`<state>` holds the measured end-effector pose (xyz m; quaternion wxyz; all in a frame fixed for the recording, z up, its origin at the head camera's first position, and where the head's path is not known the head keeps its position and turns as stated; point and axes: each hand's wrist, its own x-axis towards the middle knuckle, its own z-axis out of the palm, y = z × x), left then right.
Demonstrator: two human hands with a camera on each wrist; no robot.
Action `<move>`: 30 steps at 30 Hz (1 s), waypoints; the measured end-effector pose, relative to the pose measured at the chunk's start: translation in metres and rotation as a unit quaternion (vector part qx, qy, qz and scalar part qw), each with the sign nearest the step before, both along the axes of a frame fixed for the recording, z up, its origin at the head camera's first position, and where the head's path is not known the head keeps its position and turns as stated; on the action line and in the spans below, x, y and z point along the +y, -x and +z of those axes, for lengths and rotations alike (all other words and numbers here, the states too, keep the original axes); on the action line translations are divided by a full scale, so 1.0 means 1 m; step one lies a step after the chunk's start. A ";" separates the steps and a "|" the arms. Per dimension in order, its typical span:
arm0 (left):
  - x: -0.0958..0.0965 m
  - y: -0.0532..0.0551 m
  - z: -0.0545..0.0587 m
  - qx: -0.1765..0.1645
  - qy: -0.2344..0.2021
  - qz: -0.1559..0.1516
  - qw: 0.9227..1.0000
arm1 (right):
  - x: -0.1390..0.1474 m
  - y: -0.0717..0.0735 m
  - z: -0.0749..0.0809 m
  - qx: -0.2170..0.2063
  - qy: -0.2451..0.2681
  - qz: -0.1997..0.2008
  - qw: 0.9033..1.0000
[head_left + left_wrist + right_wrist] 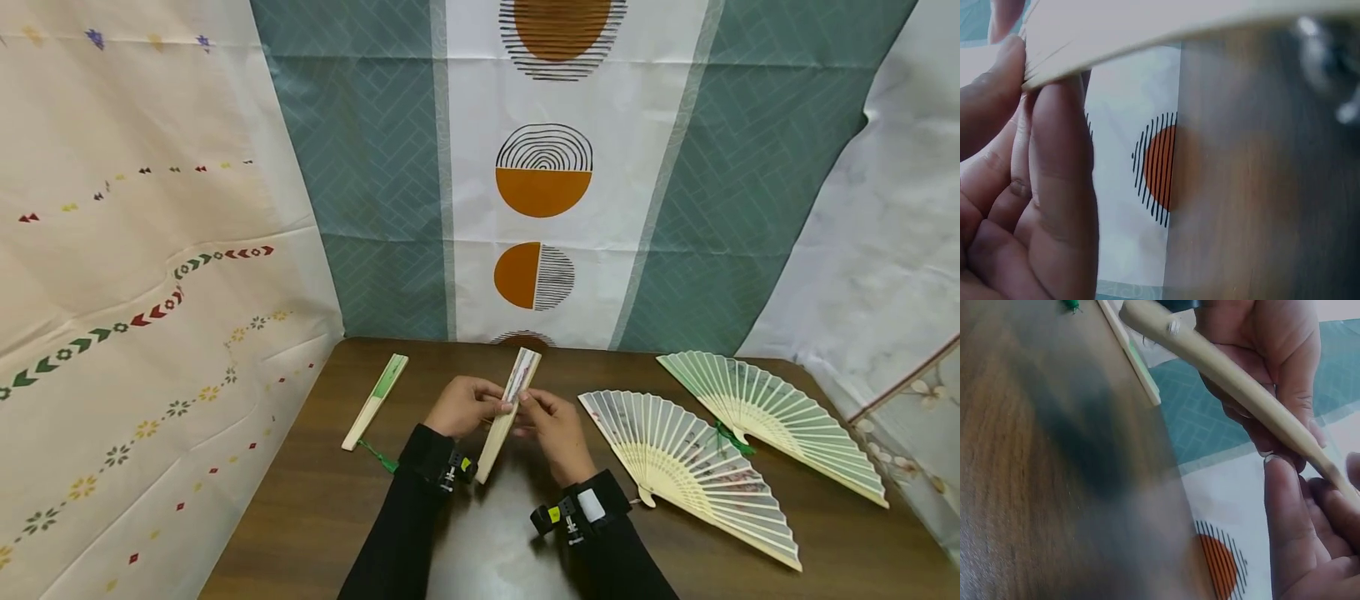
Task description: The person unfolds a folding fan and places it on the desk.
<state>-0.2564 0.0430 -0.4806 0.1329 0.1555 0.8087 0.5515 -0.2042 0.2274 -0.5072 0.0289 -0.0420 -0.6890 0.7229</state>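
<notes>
A folded hand fan (495,442) with pale wooden ribs and a white patterned leaf is held slanted above the table, its top leaning away and right. My left hand (467,408) pinches it between thumb and fingers from the left. From the other side my right hand (558,435) grips the same fan, thumb and fingertips at its edge. In the left wrist view the ribs (1116,31) lie pressed together beside the left thumb. The right wrist view shows the outer rib (1241,384) edge-on, with a small metal rivet (1173,326) near its end.
Left on the brown table (300,517) lies a closed green fan (378,396) with a green tassel (386,462). To the right, a spread white floral fan (697,467) lies in front of a spread green fan (780,417). Patterned cloths (375,167) hang behind.
</notes>
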 end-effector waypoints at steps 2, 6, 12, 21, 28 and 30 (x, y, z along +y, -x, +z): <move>0.001 0.002 0.000 -0.003 -0.006 -0.001 1.000 | 0.001 0.001 0.002 0.003 -0.008 0.005 1.000; 0.002 0.004 0.001 -0.005 -0.017 0.003 1.000 | 0.002 0.004 0.003 -0.001 -0.013 0.009 1.000; 0.006 0.004 -0.004 -0.024 -0.031 0.014 0.999 | 0.003 0.004 0.002 -0.011 -0.019 -0.001 1.000; 0.007 0.003 -0.012 -0.039 -0.033 0.008 0.999 | 0.003 0.001 -0.001 -0.028 -0.001 -0.011 1.000; 0.011 0.001 -0.005 -0.051 -0.053 0.009 0.997 | 0.006 0.003 -0.001 -0.035 0.006 -0.024 0.999; 0.011 0.001 -0.006 -0.051 -0.052 0.008 0.997 | 0.006 0.003 -0.001 -0.038 0.003 -0.025 0.999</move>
